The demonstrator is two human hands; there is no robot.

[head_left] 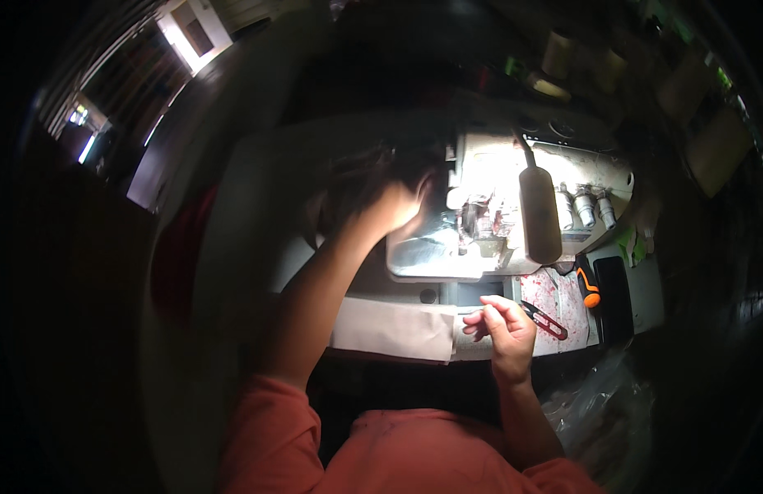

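A sewing machine (497, 262) stands brightly lit before me, its pale body partly washed out by glare. My left hand (398, 203) is reached out at the machine's left side; motion smears its fingers, and anything in them is hidden. Close to the machine's front edge is my right hand (503, 325), its fingers curled and the thumb drawn in towards them. Whatever they pinch is too small to make out. A flat beige piece of cloth (394, 329) lies just left of that hand. Red-handled thread snips (548, 322) rest to its right.
A long lamp head (539, 216) hangs over the machine, left of several pale tension knobs (585, 210). On the right lie an orange-and-black handled tool (590, 285) and a black phone-like slab (614, 300). Clear plastic (604, 403) hangs below the table edge. Surroundings are dark.
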